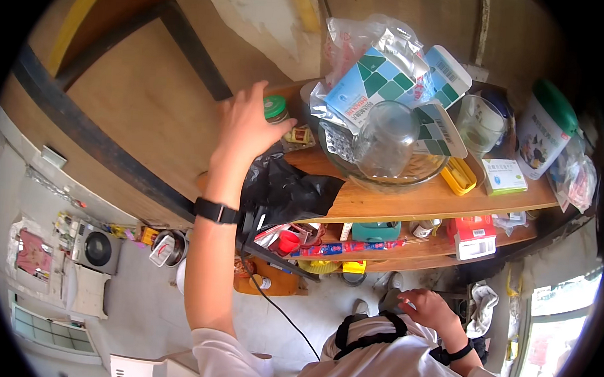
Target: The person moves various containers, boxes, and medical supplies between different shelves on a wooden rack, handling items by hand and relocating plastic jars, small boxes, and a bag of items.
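Note:
My left hand (245,127) is stretched out over the left end of the top shelf, thumb and fingers spread. It is beside a small jar with a green lid (274,106), which shows between thumb and fingers; whether they touch is unclear. A black plastic bag (288,191) hangs over the shelf edge below my left wrist. Low in front of my body, my right hand (433,310) is off the shelf, its fingers loosely bent and apart, with nothing in them. Right of the jar stands a glass bowl (383,182) heaped with medicine boxes (370,84), blister packs (338,141) and an upturned clear container (386,138).
On the wooden shelf (375,206) are a yellow case (459,176), a white-green box (506,177), a glass cup (481,123) and a green-lidded tub (547,128). The lower shelf holds a red box (472,235) and a teal container (375,231). A cable (280,310) runs below.

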